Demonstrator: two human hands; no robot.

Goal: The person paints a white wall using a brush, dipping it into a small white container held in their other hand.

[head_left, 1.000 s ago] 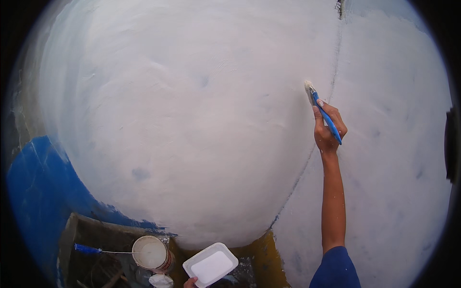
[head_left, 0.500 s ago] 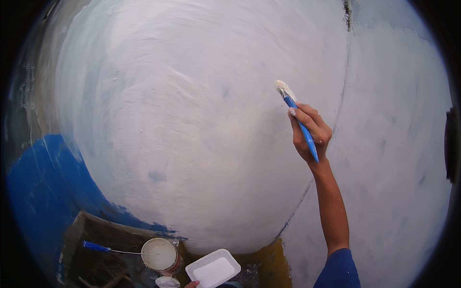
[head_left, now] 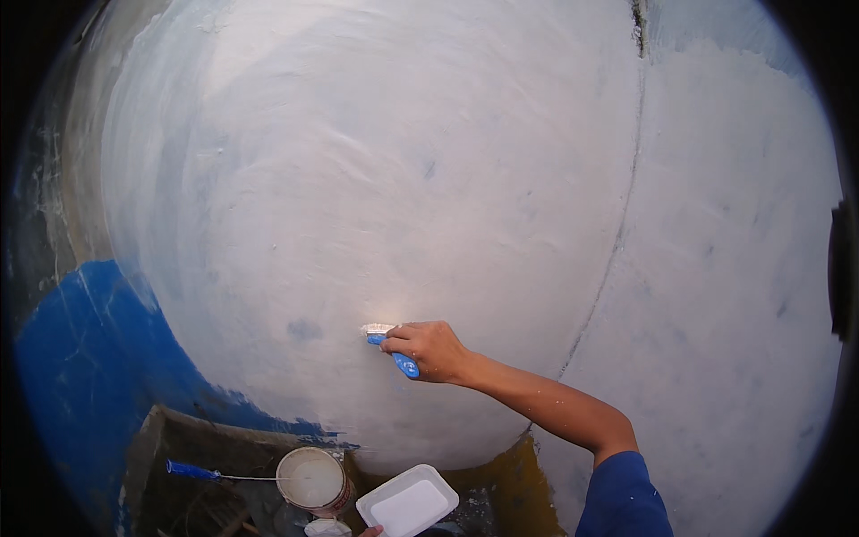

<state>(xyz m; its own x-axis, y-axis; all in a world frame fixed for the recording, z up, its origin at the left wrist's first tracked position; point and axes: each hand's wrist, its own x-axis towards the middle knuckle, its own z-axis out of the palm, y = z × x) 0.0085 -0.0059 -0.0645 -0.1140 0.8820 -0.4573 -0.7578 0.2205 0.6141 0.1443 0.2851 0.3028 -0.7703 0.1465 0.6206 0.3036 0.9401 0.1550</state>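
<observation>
My right hand point(head_left: 433, 352) is closed around the blue handle of a paintbrush point(head_left: 404, 364). The paint-coated bristles are against the white-painted wall point(head_left: 465, 215), beside a greyish patch. At the lower edge only a bit of my left hand point(head_left: 371, 531) shows, gripping the near rim of a white plastic tray point(head_left: 365, 510) with white paint in it. Most of that hand is out of the picture.
Left of the tray stands a bucket point(head_left: 342, 492) of white paint. A roller with a blue handle point(head_left: 191, 470) reaches over its rim. A bare blue area point(head_left: 80, 358) borders the white at left. A dark crack point(head_left: 617, 242) runs down the wall at right.
My right hand has swung the brush down and left across the wall, from the upper right to the lower middle. The tray stays in my left hand, slightly shifted in the picture.
</observation>
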